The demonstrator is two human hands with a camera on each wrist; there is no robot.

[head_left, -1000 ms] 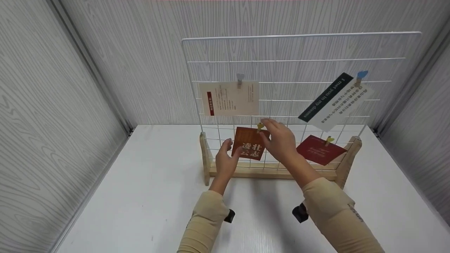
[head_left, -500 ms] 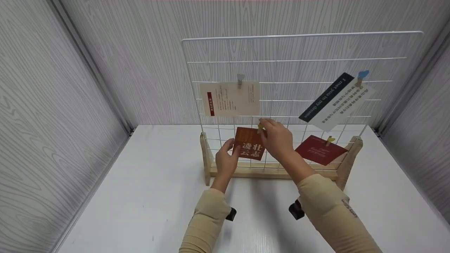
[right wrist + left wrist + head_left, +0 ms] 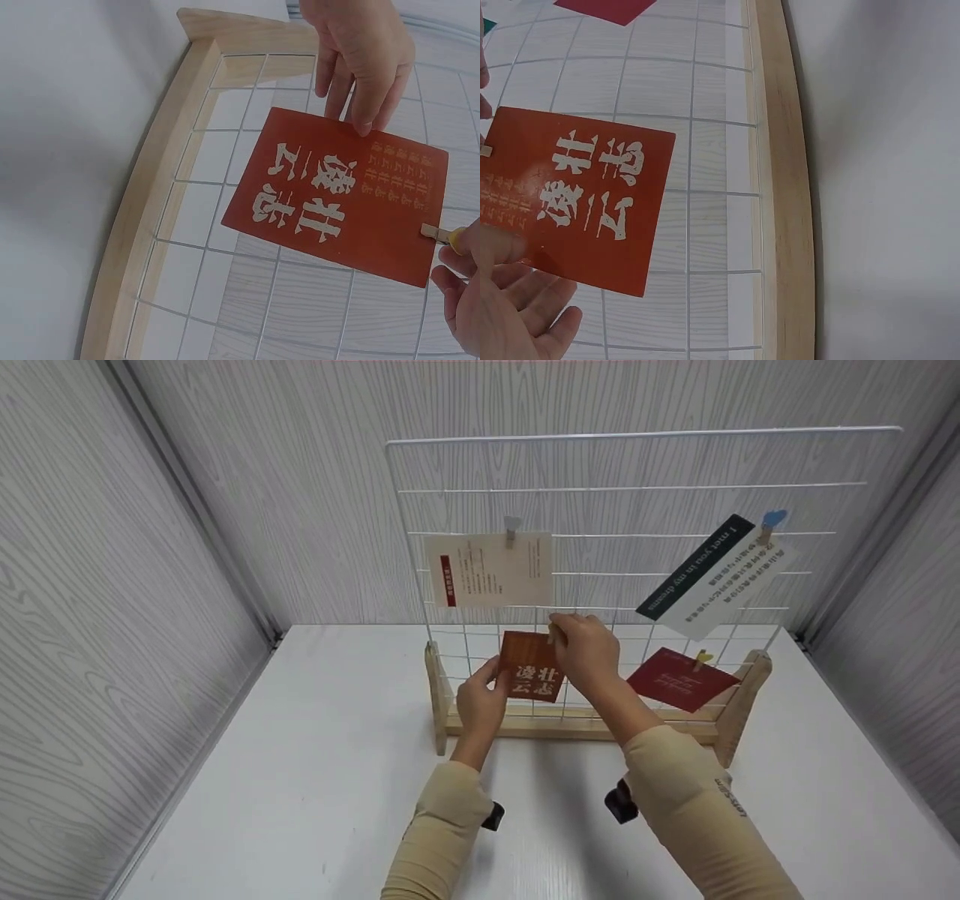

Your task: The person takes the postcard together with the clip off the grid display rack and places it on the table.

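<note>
An orange-red card [image 3: 531, 666] with large pale characters hangs in front of the lower part of the white wire grid [image 3: 600, 489]. My left hand [image 3: 481, 701] pinches its left edge, thumb on the printed face and fingers behind. At the card's upper right corner a small wooden clothespin [image 3: 433, 232] with a yellow ornament bites the edge. My right hand [image 3: 589, 651] pinches that clothespin between thumb and fingers, covering most of it in the head view. In the left wrist view, bare grid squares show behind the card [image 3: 592, 195].
A cream card [image 3: 491, 574] hangs upper left under a grey clip [image 3: 511, 526]. On the right hang a black-and-white card [image 3: 712, 581] under a blue clip [image 3: 773, 518] and a dark red card [image 3: 679, 681]. A wooden base [image 3: 585, 729] holds the grid on the white table [image 3: 345, 750].
My right hand has moved slightly left and its fingers have closed round the yellow-topped clothespin. My left thumb and fingers have closed on the card's left edge. The card has hardly moved.
</note>
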